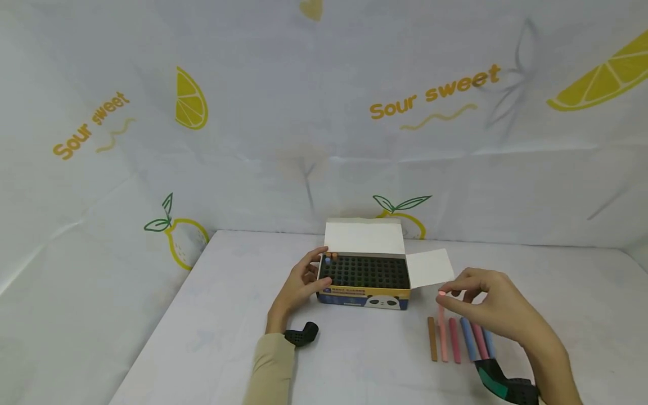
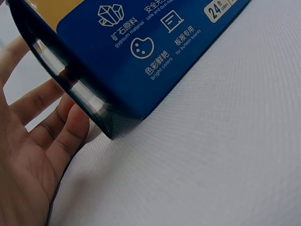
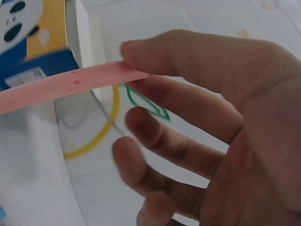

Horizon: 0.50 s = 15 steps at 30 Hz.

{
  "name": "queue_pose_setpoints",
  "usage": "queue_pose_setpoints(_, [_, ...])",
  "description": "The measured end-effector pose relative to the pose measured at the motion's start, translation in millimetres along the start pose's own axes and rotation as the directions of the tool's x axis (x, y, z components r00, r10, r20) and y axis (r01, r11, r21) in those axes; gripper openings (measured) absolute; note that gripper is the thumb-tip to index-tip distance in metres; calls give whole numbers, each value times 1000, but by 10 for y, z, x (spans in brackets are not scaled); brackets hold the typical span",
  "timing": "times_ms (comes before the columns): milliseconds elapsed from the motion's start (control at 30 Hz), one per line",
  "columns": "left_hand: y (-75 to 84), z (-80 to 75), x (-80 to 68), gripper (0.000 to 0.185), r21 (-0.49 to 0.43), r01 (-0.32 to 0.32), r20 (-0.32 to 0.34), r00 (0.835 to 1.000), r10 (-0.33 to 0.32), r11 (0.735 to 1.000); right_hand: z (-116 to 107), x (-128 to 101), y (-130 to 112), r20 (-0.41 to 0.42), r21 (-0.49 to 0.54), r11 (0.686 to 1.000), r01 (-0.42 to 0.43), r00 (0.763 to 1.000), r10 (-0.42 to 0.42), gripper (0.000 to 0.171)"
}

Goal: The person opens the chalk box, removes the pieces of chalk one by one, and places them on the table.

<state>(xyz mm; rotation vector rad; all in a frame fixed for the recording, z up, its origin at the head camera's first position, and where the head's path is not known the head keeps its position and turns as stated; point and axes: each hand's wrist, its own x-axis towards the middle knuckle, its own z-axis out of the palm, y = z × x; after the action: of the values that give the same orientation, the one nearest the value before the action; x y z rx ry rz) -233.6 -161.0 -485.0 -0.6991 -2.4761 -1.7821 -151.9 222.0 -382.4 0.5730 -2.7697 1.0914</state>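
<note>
From the head view I see my left hand (image 1: 302, 283) resting against the left end of the chalk box (image 1: 364, 281), fingers straight and a little spread, their tips along the box's upper edge. The left wrist view confirms it: the fingers (image 2: 44, 125) lie flat beside the box's blue corner (image 2: 141, 61), touching it, not curled around it. The box sits at the middle of the white table (image 1: 228, 315), its lid (image 1: 363, 237) standing up at the far side and a side flap (image 1: 430, 268) folded out to the right. Inside is a dark grid of cells, with one or two chalk ends (image 1: 330, 257) showing in the far left corner.

My right hand (image 1: 493, 306) hovers just right of the box, thumb and forefinger pinching the top of a pink chalk stick (image 1: 442, 306); the other fingers are loosely spread below. The right wrist view shows that pink stick (image 3: 66, 84) held at its end by the fingertips (image 3: 136, 49). Its lower end hangs above a row of chalk sticks (image 1: 458, 340) lying side by side on the table: brown, pink, red, blue, and more partly hidden under my hand.
</note>
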Motion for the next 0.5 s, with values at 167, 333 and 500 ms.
queue_pose_setpoints(167, [14,-10,-6,69,3,11,0,1000,-11,1000,-159,-103,221,76,-82,993,-90,992,96,7])
queue_pose_setpoints(333, [24,-10,-9,69,8,15,3,1000,-15,1000,-303,-226,414,110,-103,987,-126,984,137,10])
queue_pose_setpoints(500, [33,-6,-13,69,12,19,1,1000,-19,1000,-402,-288,550,168,-128,981,-145,972,165,13])
